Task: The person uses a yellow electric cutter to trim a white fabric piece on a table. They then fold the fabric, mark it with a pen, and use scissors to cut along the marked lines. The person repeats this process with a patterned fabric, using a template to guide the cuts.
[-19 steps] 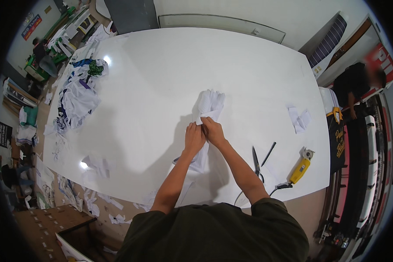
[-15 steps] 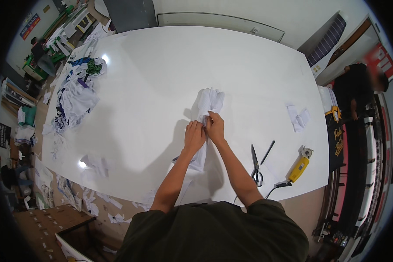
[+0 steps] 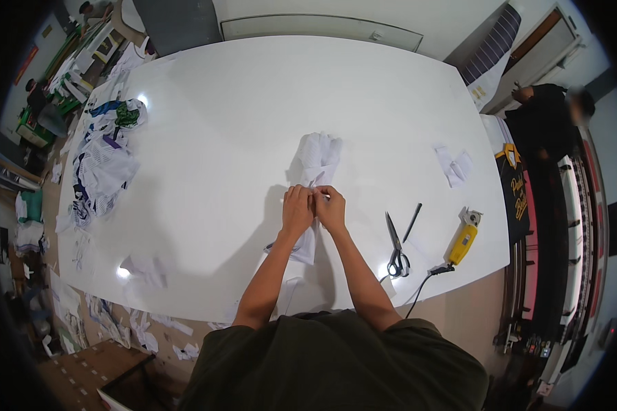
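Observation:
A bunched white cloth bundle [image 3: 320, 159] lies on the white table, gathered narrow at its middle. Its far end fans out in folds, and its near end spreads beneath my forearms. My left hand [image 3: 297, 211] grips the narrow part from the left, fingers curled over it. From the right, my right hand [image 3: 330, 208] pinches the same spot, its fingertips almost touching the left ones. The exact pinch point is hidden by my fingers.
To the right lie black-handled scissors [image 3: 397, 250], a thin dark stick [image 3: 413, 222], a yellow corded electric cutter [image 3: 464, 244] and white cloth scraps [image 3: 454, 166]. A heap of fabric [image 3: 106, 164] covers the table's left edge. A person [image 3: 545, 123] stands beyond the right edge.
My right hand has come down toward me, level with my left at the gathered part. The whole view has shifted slightly. The person at the right has raised a hand.

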Demonstrator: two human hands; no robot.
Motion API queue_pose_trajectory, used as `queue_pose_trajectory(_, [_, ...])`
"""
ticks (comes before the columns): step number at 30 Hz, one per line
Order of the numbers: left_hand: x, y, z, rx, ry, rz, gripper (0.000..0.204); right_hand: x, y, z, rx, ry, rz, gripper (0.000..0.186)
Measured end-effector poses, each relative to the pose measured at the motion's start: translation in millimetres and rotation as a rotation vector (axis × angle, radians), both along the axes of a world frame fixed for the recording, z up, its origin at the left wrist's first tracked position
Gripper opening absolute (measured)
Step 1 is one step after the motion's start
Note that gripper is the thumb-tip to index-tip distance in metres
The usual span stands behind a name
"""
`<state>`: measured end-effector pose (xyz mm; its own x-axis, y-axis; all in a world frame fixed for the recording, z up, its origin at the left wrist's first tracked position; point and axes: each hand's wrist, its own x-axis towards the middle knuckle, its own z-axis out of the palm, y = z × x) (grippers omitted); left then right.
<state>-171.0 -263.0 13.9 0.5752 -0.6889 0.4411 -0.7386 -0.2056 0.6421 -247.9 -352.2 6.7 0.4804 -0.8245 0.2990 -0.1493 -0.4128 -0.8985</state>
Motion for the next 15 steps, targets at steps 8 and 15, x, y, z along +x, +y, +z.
queue_pose_trajectory(8, [1.2, 4.1, -4.0, 0.011, 0.029, -0.050, 0.006, -8.8, -16.4, 15.1, 0.200, 0.309, 0.077, 0.025])
queue_pose_trajectory(15, [3.5, 6.3, -8.1, -0.055, 0.182, -0.086, 0.008, -33.0, -29.2, 28.2, 0.142, 0.394, 0.429, 0.029])
